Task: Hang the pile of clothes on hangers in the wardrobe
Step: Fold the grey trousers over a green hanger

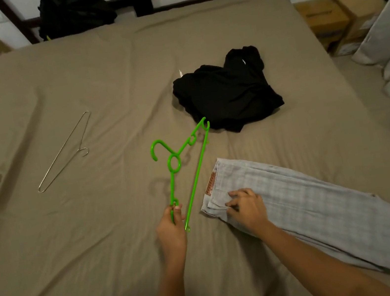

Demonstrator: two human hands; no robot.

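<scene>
Jeans [318, 217], light grey and folded lengthwise, lie on the bed [90, 257] in front of you. The waistband with its brown leather patch is the end towards the bed's middle, and the legs run off to your right. Your right hand [248, 210] rests on that waistband end, its fingers [234, 197] curled and their tips gripping the folded layers of denim.

Just left of the jeans, your left hand [171, 226] holds a green plastic hanger [196, 181] by one shoulder end. Its fingers [176, 208] are closed round the plastic, thumb on top. The hanger points away from you and casts its shadow on the sheet, and its hook curls to the left. I cannot tell whether its far tip touches the bed.

Beyond the jeans, further up the bed, a heap of black clothes [228, 92] sits crumpled, with the hanger's far tip close to its near edge. Well left of the jeans, a bare wire hanger [82, 151] lies flat on the brown sheet.

Past the far edge of the bed, a black backpack [73, 10] leans by the dark headboard. Cardboard boxes [337, 15] stand on the floor to the right.
</scene>
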